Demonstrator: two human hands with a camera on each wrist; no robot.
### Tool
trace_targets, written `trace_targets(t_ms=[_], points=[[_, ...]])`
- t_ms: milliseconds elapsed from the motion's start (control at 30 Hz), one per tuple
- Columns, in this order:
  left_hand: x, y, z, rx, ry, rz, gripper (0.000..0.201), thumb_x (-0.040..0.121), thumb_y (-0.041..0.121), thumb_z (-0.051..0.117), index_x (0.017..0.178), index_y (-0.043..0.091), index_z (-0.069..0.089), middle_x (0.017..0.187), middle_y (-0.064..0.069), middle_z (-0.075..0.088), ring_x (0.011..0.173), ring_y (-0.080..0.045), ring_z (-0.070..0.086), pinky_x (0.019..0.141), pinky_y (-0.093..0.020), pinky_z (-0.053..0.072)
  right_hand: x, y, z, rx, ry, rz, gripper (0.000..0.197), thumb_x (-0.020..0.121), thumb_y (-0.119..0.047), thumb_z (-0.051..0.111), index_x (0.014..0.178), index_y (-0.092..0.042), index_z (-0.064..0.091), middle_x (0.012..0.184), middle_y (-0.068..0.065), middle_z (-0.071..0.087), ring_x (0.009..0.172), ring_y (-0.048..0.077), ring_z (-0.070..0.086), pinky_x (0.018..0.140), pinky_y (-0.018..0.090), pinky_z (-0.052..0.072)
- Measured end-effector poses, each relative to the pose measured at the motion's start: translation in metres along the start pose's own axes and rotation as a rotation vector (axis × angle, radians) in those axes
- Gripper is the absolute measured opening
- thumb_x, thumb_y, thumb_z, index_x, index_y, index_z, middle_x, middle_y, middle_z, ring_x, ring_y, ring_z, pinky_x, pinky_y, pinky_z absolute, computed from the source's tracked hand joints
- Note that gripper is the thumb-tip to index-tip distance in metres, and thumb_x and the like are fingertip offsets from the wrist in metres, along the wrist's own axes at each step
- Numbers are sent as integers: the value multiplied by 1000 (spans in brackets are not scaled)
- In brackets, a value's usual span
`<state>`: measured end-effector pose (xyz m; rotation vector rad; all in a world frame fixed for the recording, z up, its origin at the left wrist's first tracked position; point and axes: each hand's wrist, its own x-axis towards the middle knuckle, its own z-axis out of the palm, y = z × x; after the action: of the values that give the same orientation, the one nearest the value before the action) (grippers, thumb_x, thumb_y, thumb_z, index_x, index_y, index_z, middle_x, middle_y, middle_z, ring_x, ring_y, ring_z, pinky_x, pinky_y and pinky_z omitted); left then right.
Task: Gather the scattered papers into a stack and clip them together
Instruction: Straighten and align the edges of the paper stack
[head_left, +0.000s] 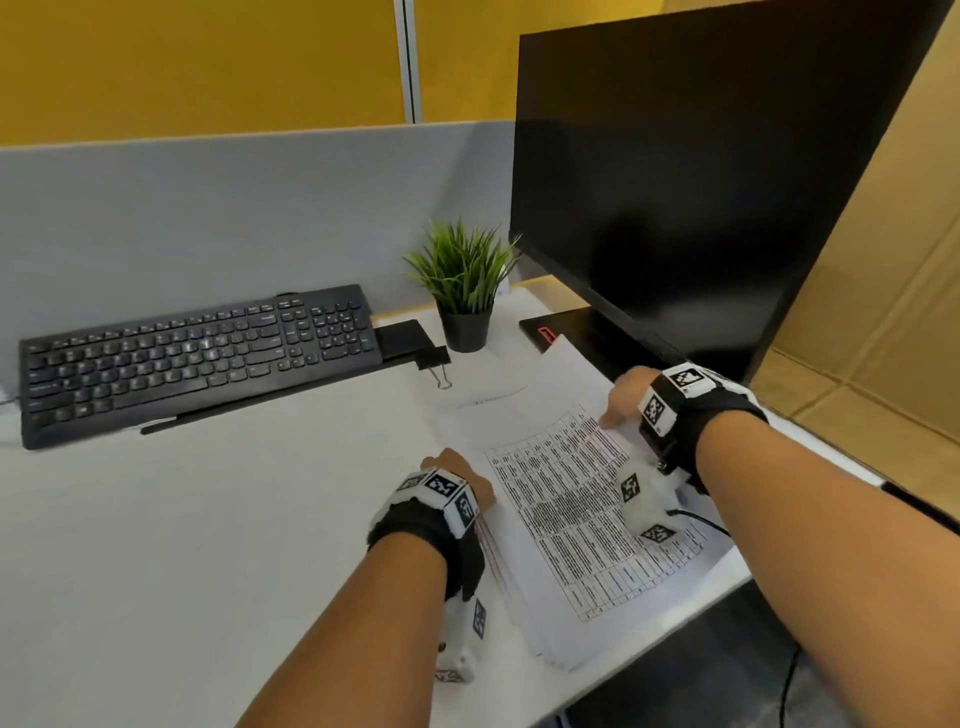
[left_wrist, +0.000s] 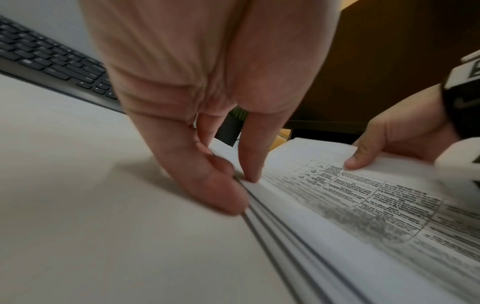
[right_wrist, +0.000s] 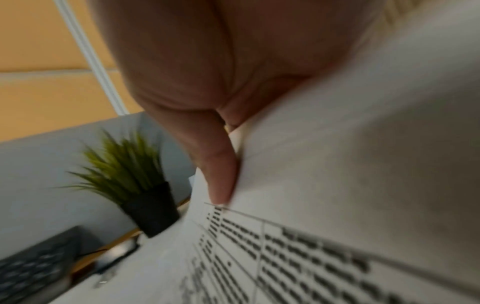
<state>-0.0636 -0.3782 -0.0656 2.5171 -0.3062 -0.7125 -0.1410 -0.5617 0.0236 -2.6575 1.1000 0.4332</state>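
Papers (head_left: 587, 525) long axis runs near-right to far-left on desk (head_left: 208, 519); left hand (left_wrist: 207, 181) pinches edge, right hand (left_wrist: 389, 142) thumb-clamps far end; clip (head_left: 435, 362) in head view only.

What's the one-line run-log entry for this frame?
phase: squaring stack | left hand: pinches left edge of white printed paper stack | right hand: grips far right edge | black binder clip: untouched on white desk

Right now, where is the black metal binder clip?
In the head view, the black metal binder clip lies on the white desk, between the black keyboard and the potted green plant.
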Motion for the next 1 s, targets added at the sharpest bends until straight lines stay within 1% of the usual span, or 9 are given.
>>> trace_targets(t_ms=[167,267,333,433,533,667,767,900,1000], points=[[-17,-11,-25,-546,-143,-90,62,77,38,73,120,1,47,72,-10,56,62,-25,57,57,-32,51,-39,-28,-37,339,202,-318,27,82,-17,70,105,-18,57,109,3,61,101,25,59,81,31,43],[-28,-33,-59,-724,-13,-17,136,43,68,77,149,18,8,109,-17,58,82,-28,58,71,-35,49,-82,-49,-60,565,161,-606,32,80,-13,71,108,-19,58,111,2,65,99,24,64,92,42,50],[-43,-53,-89,-913,117,109,150,33,70,79,149,28,-5,139,-17,46,110,-29,54,96,-44,45,-109,-59,-71,771,55,-765,35,81,-5,69,112,-13,57,111,10,68,98,30,68,88,48,53],[-78,-82,-134,-1200,233,376,89,65,40,82,138,22,35,134,-7,57,118,-22,55,103,-45,40,-138,-79,-71,1010,-7,-912,45,79,-2,70,120,-10,53,115,16,67,101,34,67,85,49,54],[-111,-107,-171,-1224,451,548,32,86,8,63,116,15,56,110,-3,68,103,-23,64,86,-31,55,-150,-113,-46,1192,80,-929,34,83,0,64,112,-15,54,116,15,65,105,34,64,87,49,55],[-141,-142,-193,-980,789,553,37,88,11,62,123,17,53,117,1,63,108,-16,60,93,-22,47,-160,-172,12,1370,282,-851,28,89,-4,59,106,-26,57,115,9,66,107,27,63,94,53,49],[-154,-164,-186,-920,811,530,29,93,13,55,109,36,49,115,5,61,111,-17,57,97,-32,42,-175,-208,47,1466,322,-806,34,92,-2,54,121,-19,51,116,3,64,111,22,60,98,45,48],[-164,-198,-182,-955,837,424,29,94,14,53,118,22,39,107,4,57,103,-20,56,88,-33,42,-187,-229,78,1402,167,-818,39,92,-7,54,125,-20,38,105,-13,56,106,19,57,84,25,50],[-164,-214,-182,-950,838,398,26,95,21,52,118,23,41,107,7,58,101,-17,56,86,-32,42,-185,-236,90,1372,82,-777,34,94,-11,53,122,-24,41,109,-9,60,109,20,59,94,38,50]])
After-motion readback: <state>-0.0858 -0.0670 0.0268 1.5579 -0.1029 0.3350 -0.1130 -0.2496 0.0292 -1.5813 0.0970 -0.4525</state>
